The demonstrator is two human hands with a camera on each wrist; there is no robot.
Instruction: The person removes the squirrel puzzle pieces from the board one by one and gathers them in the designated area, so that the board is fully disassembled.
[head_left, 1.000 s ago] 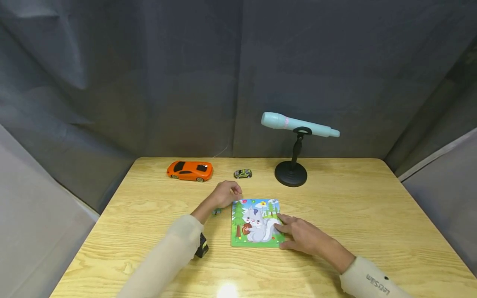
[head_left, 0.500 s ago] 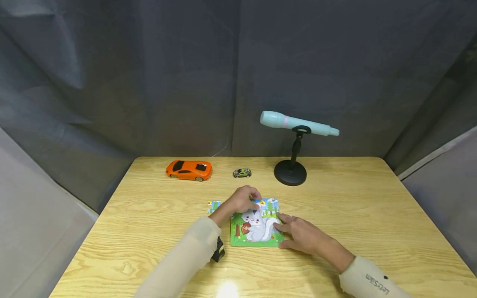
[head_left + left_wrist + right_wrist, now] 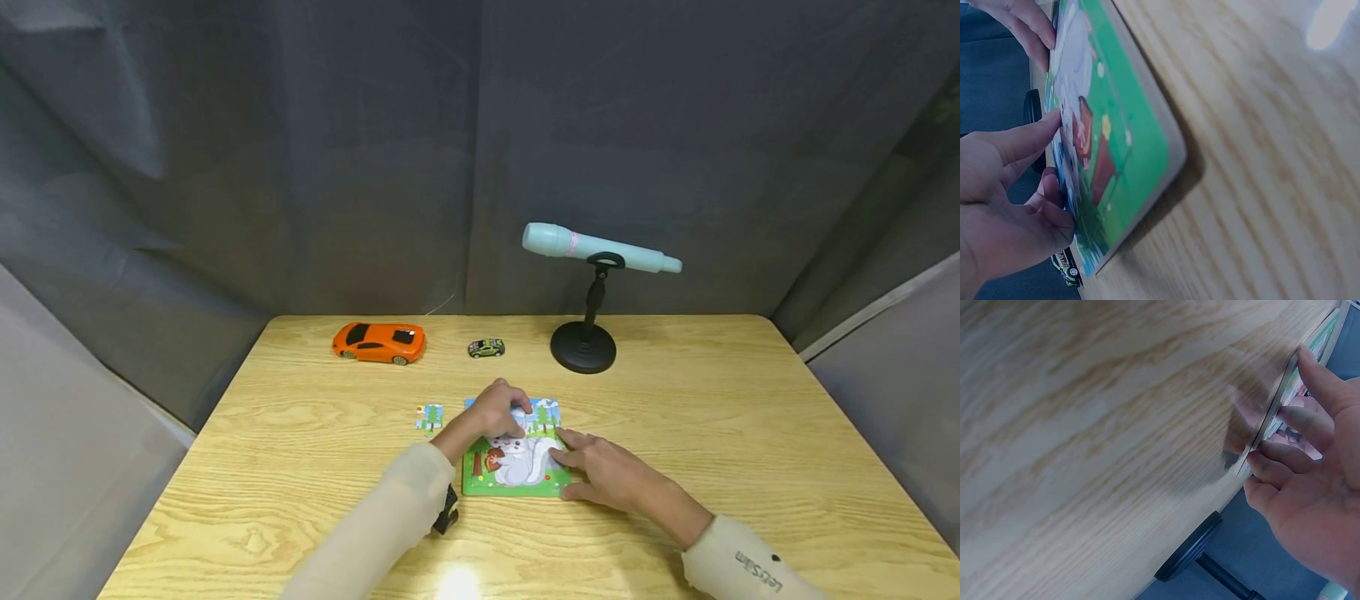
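Note:
A jigsaw puzzle (image 3: 517, 477) with a grey squirrel holding a nut lies flat on the table in the head view. Over its upper middle, my left hand (image 3: 495, 410) touches the picture with spread thumb and fingertips, hiding part of the squirrel's head. The left wrist view shows these fingers (image 3: 1032, 134) right at the picture's surface. My right hand (image 3: 603, 473) rests along the puzzle's right edge, fingers on top and thumb near the lower corner. In the right wrist view its thumb (image 3: 1316, 375) meets the rim. Loose puzzle pieces (image 3: 430, 418) with trees lie left of the puzzle.
An orange toy car (image 3: 379, 343) and a small green-and-black toy car (image 3: 486, 348) stand toward the back. Behind the puzzle, to the right, a pale blue microphone (image 3: 600, 248) sits on a black stand (image 3: 583, 347). Dark cloth (image 3: 375, 167) hangs behind the table.
My left hand has moved right from the puzzle's upper left corner onto its upper middle, uncovering the loose pieces on the left. My right hand has stayed at the right edge.

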